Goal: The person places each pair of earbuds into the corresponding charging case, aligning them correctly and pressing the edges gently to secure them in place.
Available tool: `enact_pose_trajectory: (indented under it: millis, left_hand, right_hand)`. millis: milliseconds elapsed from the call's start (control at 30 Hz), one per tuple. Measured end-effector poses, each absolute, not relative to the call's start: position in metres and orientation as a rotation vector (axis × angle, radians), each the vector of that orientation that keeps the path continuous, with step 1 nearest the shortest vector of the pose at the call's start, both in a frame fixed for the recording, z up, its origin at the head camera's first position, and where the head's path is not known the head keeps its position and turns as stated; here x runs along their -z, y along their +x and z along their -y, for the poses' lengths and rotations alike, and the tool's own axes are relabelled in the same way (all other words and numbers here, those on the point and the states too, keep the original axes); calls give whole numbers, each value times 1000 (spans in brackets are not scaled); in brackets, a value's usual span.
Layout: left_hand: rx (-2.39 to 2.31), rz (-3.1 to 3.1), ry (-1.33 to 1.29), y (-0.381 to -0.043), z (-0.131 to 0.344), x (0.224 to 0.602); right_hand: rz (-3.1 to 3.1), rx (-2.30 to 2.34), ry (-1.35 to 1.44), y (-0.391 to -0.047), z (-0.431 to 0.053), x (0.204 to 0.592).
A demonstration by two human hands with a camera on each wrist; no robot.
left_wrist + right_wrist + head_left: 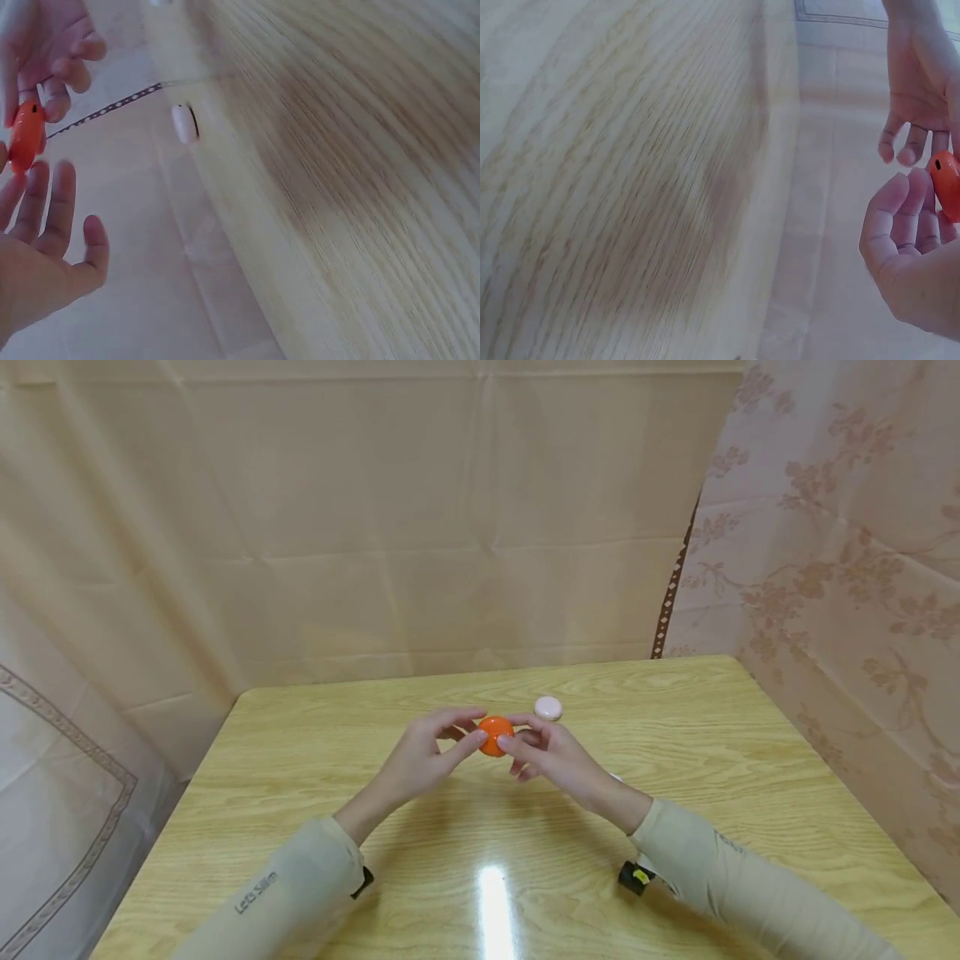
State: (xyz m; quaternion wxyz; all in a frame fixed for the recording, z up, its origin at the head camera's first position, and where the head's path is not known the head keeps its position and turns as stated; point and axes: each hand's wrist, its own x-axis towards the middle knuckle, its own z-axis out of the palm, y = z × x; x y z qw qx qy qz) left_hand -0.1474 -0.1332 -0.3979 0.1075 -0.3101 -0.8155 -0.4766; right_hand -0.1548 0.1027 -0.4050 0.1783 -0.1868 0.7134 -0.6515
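Observation:
Between my two hands, above the table, is a small glossy orange disc-shaped object (495,728) with rounded sides. My left hand (426,753) pinches its left edge with thumb and fingers, while my right hand (561,760) pinches the right edge. Seen edge-on in the right wrist view, the orange object (946,187) shows a small dark slot. The left wrist view also has the orange object (27,139) held between both hands' fingertips. Its exact kind cannot be told. Just beyond my right hand lies a similar pale pink disc (548,707).
The wood-grain table (300,777) reflects a bright light near its front. A small white thing (616,777) is mostly hidden behind my right wrist. Beige cloth (337,527) hangs behind the table, with floral cloth (847,568) on the right.

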Motion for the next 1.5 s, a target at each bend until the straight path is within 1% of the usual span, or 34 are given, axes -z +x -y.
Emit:
enact_pose_trajectory:
  millis: [100,333,633,800,967,1200,1500]
  left_hand:
    - [1536,2485,-857,-147,133,396]
    - [1623,2537,-850,-146,134,395]
    - [1633,2601,-791,-144,134,393]
    - [1610,2589,-805,-146,133,393]
    - [1556,2578,-800,-147,130,392]
    - [1566,2562,-752,-149,123,394]
    - [1588,2643,-683,-160,97,396]
  right_hand:
    - [-2063,1828,-591,-155,-103,406]
    - [-2104,1802,-661,-153,-104,405]
    - [-2142,1769,-685,-154,-104,405]
    - [-2249,1701,-738,-156,-105,403]
    - [-2394,1592,-787,-163,-107,399]
    - [-2398,1516,-767,-174,-114,397]
    - [-2393,1413,-755,-192,-141,391]
